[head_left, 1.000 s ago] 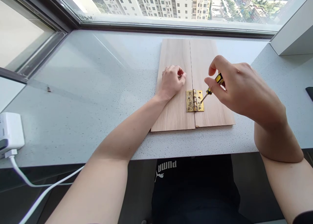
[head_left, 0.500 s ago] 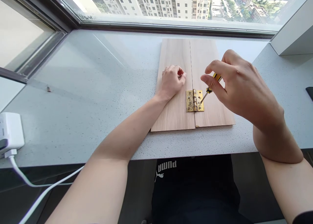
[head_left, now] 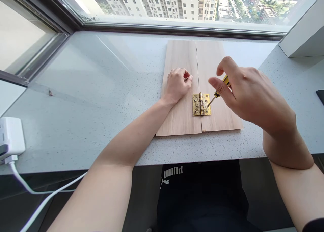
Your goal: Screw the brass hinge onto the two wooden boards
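Two light wooden boards lie side by side on the grey stone sill, joined near the front by a small brass hinge. My right hand is closed round a yellow-and-black screwdriver, whose tip rests on the hinge's right leaf. My left hand lies as a loose fist on the left board just behind the hinge; whether it holds anything is hidden.
The grey speckled sill runs along a window. A white charger block with its cable sits at the left edge. A small screw lies far left. A white box stands at the back right, a dark object at the right edge.
My right hand's fingers have shifted round the screwdriver handle, turning it in place on the hinge. My left hand and the boards have stayed still.
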A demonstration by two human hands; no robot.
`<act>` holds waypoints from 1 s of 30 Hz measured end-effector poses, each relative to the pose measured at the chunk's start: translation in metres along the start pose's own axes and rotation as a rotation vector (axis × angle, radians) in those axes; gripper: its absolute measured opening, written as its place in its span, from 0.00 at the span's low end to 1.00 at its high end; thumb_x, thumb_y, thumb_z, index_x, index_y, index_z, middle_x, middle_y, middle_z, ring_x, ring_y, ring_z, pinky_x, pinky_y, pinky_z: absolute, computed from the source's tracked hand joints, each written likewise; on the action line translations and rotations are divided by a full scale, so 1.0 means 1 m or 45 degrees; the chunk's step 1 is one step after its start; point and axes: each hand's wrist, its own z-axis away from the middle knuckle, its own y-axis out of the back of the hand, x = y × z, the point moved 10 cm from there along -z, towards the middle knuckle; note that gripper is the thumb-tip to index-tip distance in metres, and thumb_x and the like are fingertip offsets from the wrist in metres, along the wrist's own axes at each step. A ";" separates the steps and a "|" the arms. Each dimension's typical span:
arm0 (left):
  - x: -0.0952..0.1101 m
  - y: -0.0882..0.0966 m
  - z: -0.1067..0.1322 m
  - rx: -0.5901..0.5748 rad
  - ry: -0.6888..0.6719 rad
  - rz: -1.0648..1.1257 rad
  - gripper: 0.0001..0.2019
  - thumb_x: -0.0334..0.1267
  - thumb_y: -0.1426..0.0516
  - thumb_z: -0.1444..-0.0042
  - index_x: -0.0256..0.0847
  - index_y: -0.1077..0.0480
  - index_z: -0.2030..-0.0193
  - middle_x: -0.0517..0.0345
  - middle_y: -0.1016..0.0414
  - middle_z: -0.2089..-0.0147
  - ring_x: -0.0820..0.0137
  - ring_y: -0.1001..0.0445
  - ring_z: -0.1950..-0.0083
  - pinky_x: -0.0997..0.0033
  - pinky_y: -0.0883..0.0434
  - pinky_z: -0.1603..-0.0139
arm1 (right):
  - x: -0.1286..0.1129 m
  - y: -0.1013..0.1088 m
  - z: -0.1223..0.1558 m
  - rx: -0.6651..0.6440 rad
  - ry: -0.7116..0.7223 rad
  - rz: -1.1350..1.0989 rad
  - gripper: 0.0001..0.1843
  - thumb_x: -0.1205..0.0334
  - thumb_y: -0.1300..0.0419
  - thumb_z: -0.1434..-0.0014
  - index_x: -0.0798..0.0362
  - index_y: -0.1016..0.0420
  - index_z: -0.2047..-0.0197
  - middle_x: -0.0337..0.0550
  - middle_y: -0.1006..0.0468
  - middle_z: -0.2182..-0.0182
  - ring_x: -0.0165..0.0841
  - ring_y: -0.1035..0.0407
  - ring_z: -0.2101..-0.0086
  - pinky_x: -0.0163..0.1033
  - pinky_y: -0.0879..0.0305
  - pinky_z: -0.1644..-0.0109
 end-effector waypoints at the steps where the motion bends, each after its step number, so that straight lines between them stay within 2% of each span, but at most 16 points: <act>1: 0.000 0.000 0.000 0.000 0.000 -0.002 0.05 0.36 0.35 0.25 0.45 0.25 0.56 0.47 0.19 0.54 0.50 0.20 0.44 0.42 0.24 0.32 | 0.003 0.000 -0.001 -0.005 -0.022 0.018 0.13 0.51 0.44 0.14 0.48 0.22 0.41 0.44 0.22 0.70 0.43 0.31 0.71 0.48 0.39 0.62; 3: 0.000 0.000 0.000 -0.009 0.014 -0.011 0.05 0.35 0.35 0.25 0.46 0.25 0.56 0.47 0.19 0.53 0.49 0.20 0.43 0.41 0.24 0.30 | 0.006 -0.001 -0.002 -0.027 -0.021 0.016 0.11 0.54 0.44 0.15 0.48 0.22 0.41 0.42 0.24 0.72 0.42 0.33 0.72 0.48 0.41 0.62; 5: -0.001 -0.002 0.000 -0.025 0.032 -0.023 0.05 0.35 0.34 0.25 0.46 0.25 0.55 0.47 0.20 0.53 0.49 0.20 0.43 0.42 0.25 0.29 | 0.004 -0.001 -0.001 -0.053 0.027 -0.030 0.11 0.57 0.44 0.17 0.48 0.23 0.39 0.42 0.22 0.70 0.42 0.31 0.71 0.48 0.40 0.62; 8: 0.000 -0.002 0.000 -0.028 0.039 -0.029 0.05 0.35 0.34 0.25 0.46 0.25 0.56 0.48 0.20 0.53 0.50 0.20 0.42 0.42 0.25 0.28 | -0.003 0.000 0.002 -0.064 0.095 -0.078 0.12 0.59 0.42 0.19 0.47 0.25 0.37 0.46 0.17 0.63 0.42 0.29 0.68 0.48 0.39 0.61; 11: 0.002 0.001 0.001 -0.015 0.031 -0.024 0.06 0.35 0.35 0.25 0.46 0.25 0.56 0.48 0.19 0.53 0.50 0.20 0.42 0.43 0.24 0.29 | -0.006 0.000 0.004 -0.060 0.102 -0.060 0.11 0.56 0.40 0.21 0.48 0.24 0.39 0.50 0.15 0.56 0.40 0.31 0.67 0.49 0.39 0.61; 14: 0.004 0.002 0.002 -0.023 0.026 -0.019 0.05 0.36 0.35 0.24 0.46 0.24 0.55 0.47 0.18 0.52 0.50 0.20 0.42 0.43 0.23 0.30 | -0.003 0.000 0.001 -0.042 0.036 -0.041 0.13 0.48 0.39 0.18 0.48 0.22 0.44 0.48 0.17 0.62 0.41 0.32 0.68 0.48 0.41 0.61; 17: 0.005 0.002 0.002 -0.036 0.029 -0.014 0.04 0.36 0.35 0.24 0.46 0.23 0.54 0.47 0.17 0.51 0.50 0.19 0.42 0.42 0.23 0.29 | 0.001 -0.001 -0.002 -0.042 -0.010 -0.021 0.13 0.50 0.43 0.16 0.47 0.21 0.46 0.43 0.23 0.71 0.42 0.33 0.70 0.48 0.43 0.61; 20: 0.004 0.001 0.002 -0.030 0.051 -0.019 0.05 0.35 0.35 0.24 0.46 0.24 0.55 0.47 0.18 0.52 0.50 0.19 0.42 0.43 0.23 0.29 | 0.000 -0.002 -0.001 -0.069 0.009 -0.039 0.11 0.57 0.42 0.19 0.48 0.21 0.41 0.43 0.23 0.69 0.44 0.30 0.68 0.49 0.42 0.60; 23: 0.004 0.000 0.002 -0.024 0.063 -0.019 0.06 0.34 0.35 0.24 0.46 0.25 0.56 0.48 0.19 0.53 0.51 0.21 0.42 0.44 0.24 0.29 | -0.004 -0.003 0.002 -0.085 0.040 -0.077 0.14 0.57 0.38 0.23 0.48 0.23 0.37 0.44 0.21 0.66 0.44 0.30 0.67 0.49 0.42 0.60; 27: 0.004 0.001 0.001 -0.038 0.044 0.008 0.09 0.34 0.35 0.23 0.45 0.28 0.57 0.48 0.20 0.52 0.52 0.22 0.42 0.42 0.25 0.29 | -0.004 0.001 0.001 -0.049 0.023 -0.072 0.14 0.46 0.38 0.18 0.46 0.22 0.43 0.42 0.22 0.69 0.42 0.33 0.70 0.48 0.43 0.62; 30: 0.003 0.001 0.001 -0.038 0.026 0.038 0.09 0.35 0.34 0.24 0.46 0.27 0.58 0.48 0.19 0.52 0.51 0.22 0.44 0.41 0.25 0.30 | 0.001 0.000 -0.001 -0.083 -0.019 -0.039 0.15 0.46 0.42 0.15 0.46 0.21 0.48 0.41 0.25 0.73 0.42 0.34 0.72 0.48 0.42 0.61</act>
